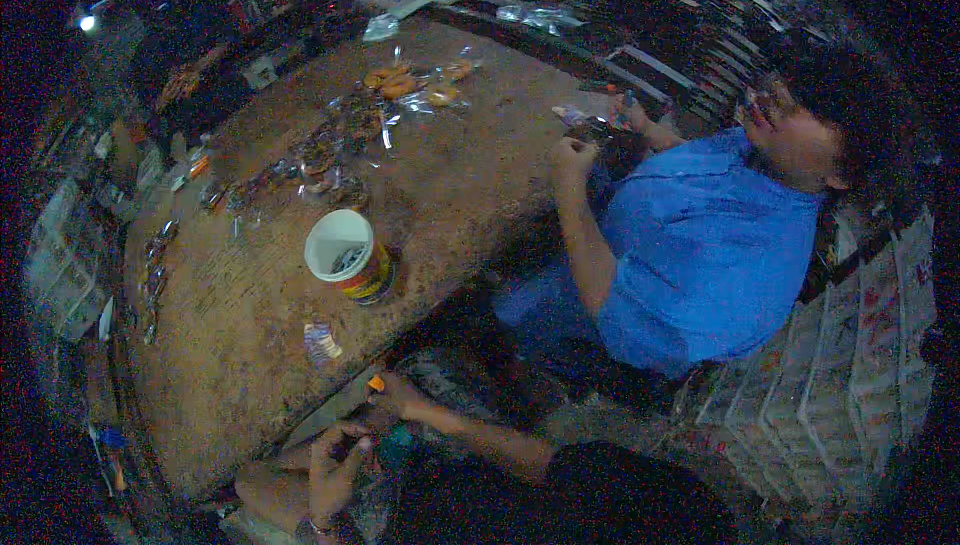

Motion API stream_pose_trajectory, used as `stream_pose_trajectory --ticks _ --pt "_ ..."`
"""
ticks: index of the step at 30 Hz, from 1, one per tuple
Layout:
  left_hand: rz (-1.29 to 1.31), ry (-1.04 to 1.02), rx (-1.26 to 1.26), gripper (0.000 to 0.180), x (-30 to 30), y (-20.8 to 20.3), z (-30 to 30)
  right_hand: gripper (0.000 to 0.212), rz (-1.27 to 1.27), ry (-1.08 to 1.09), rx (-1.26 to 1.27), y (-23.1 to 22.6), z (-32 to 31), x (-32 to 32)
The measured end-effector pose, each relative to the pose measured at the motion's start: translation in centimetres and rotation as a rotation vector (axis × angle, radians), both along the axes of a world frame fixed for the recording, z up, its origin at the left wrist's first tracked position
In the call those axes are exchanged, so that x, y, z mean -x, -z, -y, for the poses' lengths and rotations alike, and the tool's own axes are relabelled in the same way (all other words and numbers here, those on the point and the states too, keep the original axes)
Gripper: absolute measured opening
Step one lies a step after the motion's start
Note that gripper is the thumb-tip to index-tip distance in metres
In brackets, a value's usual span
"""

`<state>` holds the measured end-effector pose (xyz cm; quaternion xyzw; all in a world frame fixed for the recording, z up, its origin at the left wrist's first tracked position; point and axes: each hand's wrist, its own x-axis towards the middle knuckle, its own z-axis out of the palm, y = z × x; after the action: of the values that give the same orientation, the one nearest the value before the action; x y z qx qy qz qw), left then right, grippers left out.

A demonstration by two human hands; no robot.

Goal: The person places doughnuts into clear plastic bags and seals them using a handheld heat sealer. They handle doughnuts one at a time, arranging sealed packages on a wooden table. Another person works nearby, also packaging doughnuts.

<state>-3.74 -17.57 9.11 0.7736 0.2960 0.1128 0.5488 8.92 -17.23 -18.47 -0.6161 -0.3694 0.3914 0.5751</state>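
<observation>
At the near edge of the table, my right hand (402,399) is closed around a small thing with an orange end (376,383); its kind is too blurred to tell. My left hand (335,465) is just left of it and lower, thumb and fingers bent together in a pinch. What sits between those fingertips is too dark to make out. Below my right hand shows a teal patch (398,439). A small stack of pale striped pieces (322,342) lies on the table beyond my hands. Behind it stands a white tub (318,245) with a yellow and red outside and small greyish pieces inside.
The brown wooden table (450,195) bears clear bags of orange-brown rings (395,81) and a line of dark wrapped items (320,160). Another dark strip (155,280) lies at its left. A person in a blue shirt (700,245) sits at the right, hands over the table edge.
</observation>
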Motion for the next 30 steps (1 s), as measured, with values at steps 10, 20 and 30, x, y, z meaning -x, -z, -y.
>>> stream_pose_trajectory --ticks 10,20,30 --pt "0.149 -0.020 0.045 0.010 -0.6 3.2 -1.5 0.040 -0.296 -0.132 0.098 1.2 0.7 0.6" --pt "0.123 0.202 0.132 0.016 -1.6 2.8 -2.2 0.033 -0.233 -0.007 -0.014 -0.3 2.0 0.5" --pt "0.164 0.181 0.103 0.015 1.1 3.9 -2.4 0.029 -0.207 -0.158 0.124 -1.8 3.7 2.3"
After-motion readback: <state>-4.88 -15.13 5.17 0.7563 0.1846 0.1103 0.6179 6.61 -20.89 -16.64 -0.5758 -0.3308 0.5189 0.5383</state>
